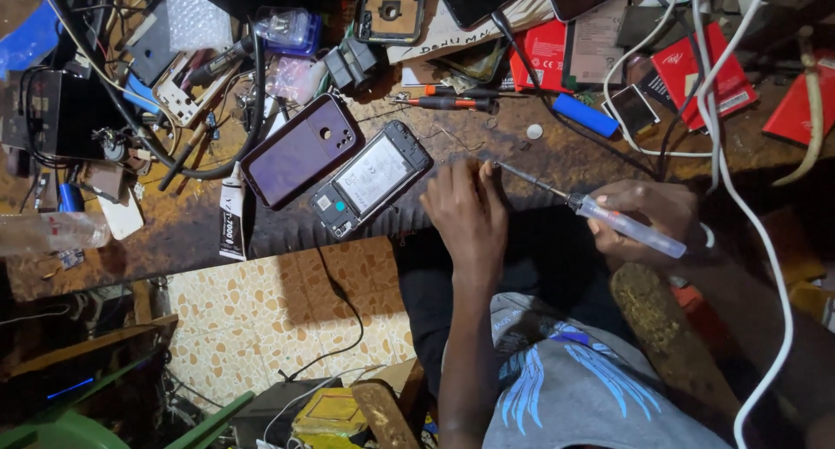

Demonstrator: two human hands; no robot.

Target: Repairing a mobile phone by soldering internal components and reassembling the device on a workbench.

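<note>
My right hand [648,216] grips a screwdriver [609,219] by its clear handle, the thin shaft pointing up and left. My left hand [465,207] rests at the edge of the workbench [174,232], fingers curled together against the screwdriver tip. Whether the fingers pinch something small is hidden. Just left of that hand lies an opened phone [370,179] with its back off and the battery showing. A purple back cover [300,149] lies beside it, touching its upper left side.
A glue tube [232,214] lies left of the phone. Orange-handled screwdrivers [448,101], a blue tube-like thing [584,114], red boxes [696,66], other phones and parts crowd the back. White cables [722,171] hang at right. A plastic bottle [52,232] lies far left.
</note>
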